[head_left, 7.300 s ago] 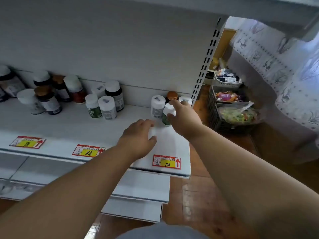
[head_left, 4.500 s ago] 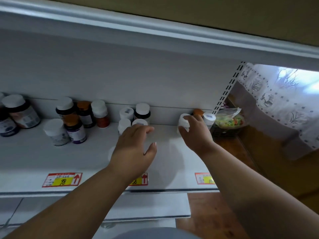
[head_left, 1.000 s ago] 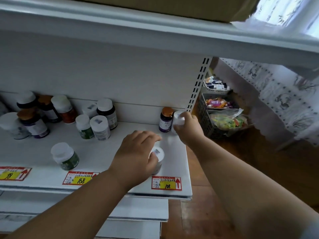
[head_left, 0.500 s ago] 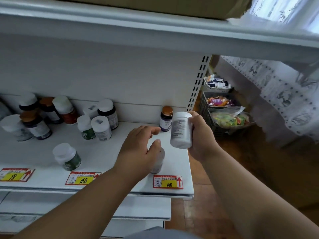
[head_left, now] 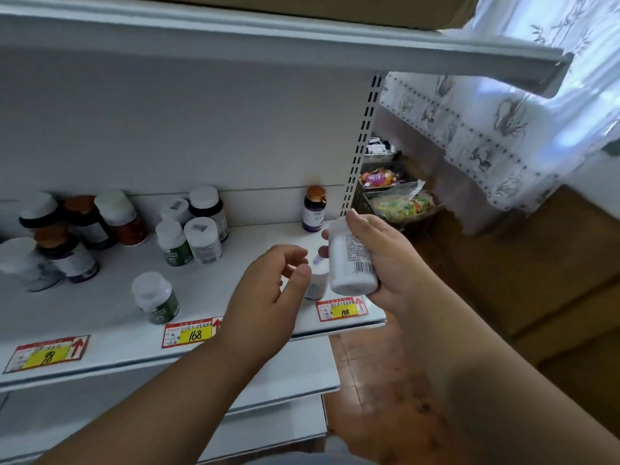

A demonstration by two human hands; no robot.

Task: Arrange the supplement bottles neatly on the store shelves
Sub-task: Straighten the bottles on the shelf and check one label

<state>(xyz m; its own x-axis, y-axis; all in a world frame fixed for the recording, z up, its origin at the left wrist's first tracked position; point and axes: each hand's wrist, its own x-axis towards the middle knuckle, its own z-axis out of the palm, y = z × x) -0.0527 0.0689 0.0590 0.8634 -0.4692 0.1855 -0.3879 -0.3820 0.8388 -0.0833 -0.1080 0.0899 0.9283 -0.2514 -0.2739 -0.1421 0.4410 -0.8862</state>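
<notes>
One white bottle (head_left: 350,260) gripped in right hand (head_left: 385,263), label outward, likely being checked; left hand (head_left: 265,297) loosely curled, holding nothing.

Bare shelf (head_left: 255,243) strip mid-back, bottle cluster (head_left: 188,229) left, amber-capped bottle (head_left: 314,209) right, seemingly passable

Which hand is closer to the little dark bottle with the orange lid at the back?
Right. The right hand, holding a white bottle, is just in front of the dark bottle. The left hand is lower and further left.

Brown tiled floor (head_left: 385,391), patterned lace curtain (head_left: 503,129) lit by daylight, wire baskets (head_left: 396,203) beneath
</notes>
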